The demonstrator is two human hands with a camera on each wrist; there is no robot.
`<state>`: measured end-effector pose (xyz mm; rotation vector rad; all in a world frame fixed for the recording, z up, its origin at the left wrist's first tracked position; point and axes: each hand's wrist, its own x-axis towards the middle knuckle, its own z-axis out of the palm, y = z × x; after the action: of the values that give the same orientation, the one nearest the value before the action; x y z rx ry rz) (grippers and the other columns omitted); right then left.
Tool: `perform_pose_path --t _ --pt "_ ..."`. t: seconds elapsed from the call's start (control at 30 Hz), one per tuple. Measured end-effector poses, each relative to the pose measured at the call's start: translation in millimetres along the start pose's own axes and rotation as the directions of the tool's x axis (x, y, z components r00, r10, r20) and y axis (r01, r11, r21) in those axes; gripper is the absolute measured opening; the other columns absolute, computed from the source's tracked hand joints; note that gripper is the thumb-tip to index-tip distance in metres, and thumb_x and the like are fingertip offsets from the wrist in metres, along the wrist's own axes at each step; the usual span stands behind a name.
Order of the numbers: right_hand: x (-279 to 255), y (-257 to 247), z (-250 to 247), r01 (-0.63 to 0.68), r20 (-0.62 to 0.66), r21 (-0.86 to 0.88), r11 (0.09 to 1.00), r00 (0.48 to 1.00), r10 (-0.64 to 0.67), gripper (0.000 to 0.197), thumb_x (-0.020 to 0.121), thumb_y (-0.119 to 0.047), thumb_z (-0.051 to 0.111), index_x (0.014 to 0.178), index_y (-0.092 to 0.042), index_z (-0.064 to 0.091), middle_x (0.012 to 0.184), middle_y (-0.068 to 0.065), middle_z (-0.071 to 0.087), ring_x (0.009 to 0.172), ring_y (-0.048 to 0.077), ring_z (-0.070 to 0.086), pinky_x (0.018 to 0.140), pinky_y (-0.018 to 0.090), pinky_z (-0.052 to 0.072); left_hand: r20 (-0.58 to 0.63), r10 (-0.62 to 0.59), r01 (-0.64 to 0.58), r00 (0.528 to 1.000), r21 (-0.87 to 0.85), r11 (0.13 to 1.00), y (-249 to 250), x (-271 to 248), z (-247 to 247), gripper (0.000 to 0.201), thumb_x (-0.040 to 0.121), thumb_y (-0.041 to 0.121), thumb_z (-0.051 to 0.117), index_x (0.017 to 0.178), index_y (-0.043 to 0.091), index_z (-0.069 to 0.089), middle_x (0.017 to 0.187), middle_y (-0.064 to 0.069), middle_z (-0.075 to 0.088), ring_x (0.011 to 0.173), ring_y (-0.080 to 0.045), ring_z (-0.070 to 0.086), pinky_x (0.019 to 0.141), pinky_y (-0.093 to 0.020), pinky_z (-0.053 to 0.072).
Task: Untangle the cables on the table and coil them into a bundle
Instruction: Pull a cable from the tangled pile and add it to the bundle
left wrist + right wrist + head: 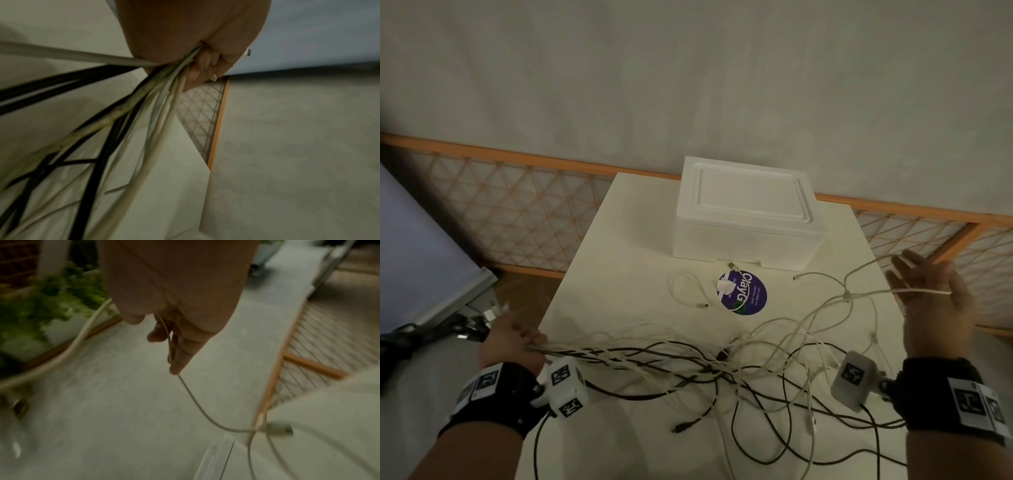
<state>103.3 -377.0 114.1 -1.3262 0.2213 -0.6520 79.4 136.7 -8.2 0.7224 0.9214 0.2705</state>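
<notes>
Left hand (512, 342) clenched round gathered cables (688, 363), anchoring them. Right hand (931, 301), fingers loosely spread, lifts one white strand (914, 291), probably teasing it free of the tangle.

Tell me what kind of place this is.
Probably a terrace or balcony, though I can't be sure: an orange lattice railing runs behind the white table, green plants stand nearby, and the floor looks like concrete.

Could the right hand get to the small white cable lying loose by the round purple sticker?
Probably yes: the small white cable lies uncovered, but the right hand already has a thin white cable draped across it.
</notes>
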Motion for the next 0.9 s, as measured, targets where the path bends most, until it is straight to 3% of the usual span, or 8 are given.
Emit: perform_pose_path --t 0.1,0.23,0.43,0.53,0.63,0.7,0.8,0.9 --pt "-2 7 7 -0.249 0.03 0.325 0.912 0.967 0.254 0.044 0.083 -0.057 0.045 0.069 -0.016 0.05 0.106 0.013 0.069 0.11 0.033 0.063 0.08 0.036 0.057 0.038 -0.043 0.043 0.998 -0.004 0.999 -14 -9 18 0.037 0.095 0.028 0.045 0.063 0.024 0.028 0.045 0.007 0.024 0.032 -0.007 0.024 0.036 -0.017 0.022" --pt "-10 15 22 -0.409 0.194 0.191 0.892 0.907 0.374 0.059 0.095 -0.052 0.033 0.052 -0.017 0.05 0.091 0.016 0.072 0.096 0.033 0.069 0.071 0.036 0.059 0.112 -0.085 0.086 0.99 0.0 0.996 -36 -22 37 0.038 0.097 0.024 0.046 0.063 0.023 0.029 0.038 0.008 0.023 0.029 -0.008 0.023 0.036 -0.014 0.021" --pt "-10 17 26 0.035 -0.009 -0.262 0.965 0.999 -0.038 0.033 0.093 -0.041 0.052 0.095 -0.009 0.06 0.101 0.011 0.066 0.094 0.023 0.067 0.08 0.034 0.058 0.195 -0.136 0.129 0.971 0.052 0.99 -56 -36 54 0.035 0.099 0.022 0.048 0.066 0.023 0.035 0.039 0.007 0.025 0.029 -0.008 0.023 0.035 -0.015 0.023" --pt "2 26 11 0.171 0.181 -0.943 0.287 0.984 0.008 0.018 0.087 -0.023 0.063 0.089 -0.006 0.058 0.093 0.013 0.061 0.081 0.028 0.06 0.072 0.04 0.054 0.19 -0.119 0.108 0.974 0.069 0.992 -58 -42 58 0.025 0.096 0.012 0.052 0.073 0.02 0.046 0.041 0.007 0.025 0.031 -0.008 0.025 0.035 -0.016 0.025" --pt "-11 31 21 0.273 0.117 -0.919 -0.285 0.879 0.463 0.034 0.076 -0.017 0.062 0.107 -0.01 0.051 0.111 0.01 0.051 0.102 0.033 0.053 0.088 0.046 0.049 0.21 -0.121 0.105 0.97 0.086 0.991 -59 -50 65 0.031 0.095 0.01 0.054 0.069 0.018 0.04 0.042 0.007 0.028 0.035 -0.008 0.028 0.037 -0.019 0.029" --pt "-28 36 43 0.421 0.302 -0.9 -0.111 0.788 0.537 0.054 0.073 -0.02 0.066 0.124 -0.015 0.048 0.132 0.009 0.042 0.123 0.033 0.042 0.101 0.046 0.041 0.253 -0.134 0.112 0.958 0.099 0.989 -64 -61 75 0.032 0.096 0.015 0.054 0.068 0.019 0.038 0.044 0.006 0.03 0.036 -0.009 0.029 0.038 -0.021 0.03" --pt "-84 43 109 0.52 0.687 -0.727 0.449 0.559 0.464 0.076 0.072 -0.041 0.07 0.138 -0.021 0.038 0.141 -0.002 0.04 0.136 0.019 0.035 0.11 0.03 0.03 0.35 -0.165 0.133 0.922 0.112 0.985 -79 -88 94 0.032 0.096 0.026 0.055 0.068 0.018 0.041 0.045 0.003 0.034 0.038 -0.01 0.034 0.04 -0.021 0.034" --pt "-140 69 158 0.473 0.747 -0.66 0.584 0.332 0.576 0.081 0.076 -0.051 0.069 0.139 -0.016 0.035 0.131 0.0 0.055 0.118 0.018 0.053 0.098 0.029 0.041 0.428 -0.21 0.111 0.879 0.244 0.963 -89 -109 110 0.044 0.091 0.042 0.057 0.058 0.015 0.045 0.047 -0.002 0.044 0.042 -0.016 0.045 0.048 -0.025 0.04"
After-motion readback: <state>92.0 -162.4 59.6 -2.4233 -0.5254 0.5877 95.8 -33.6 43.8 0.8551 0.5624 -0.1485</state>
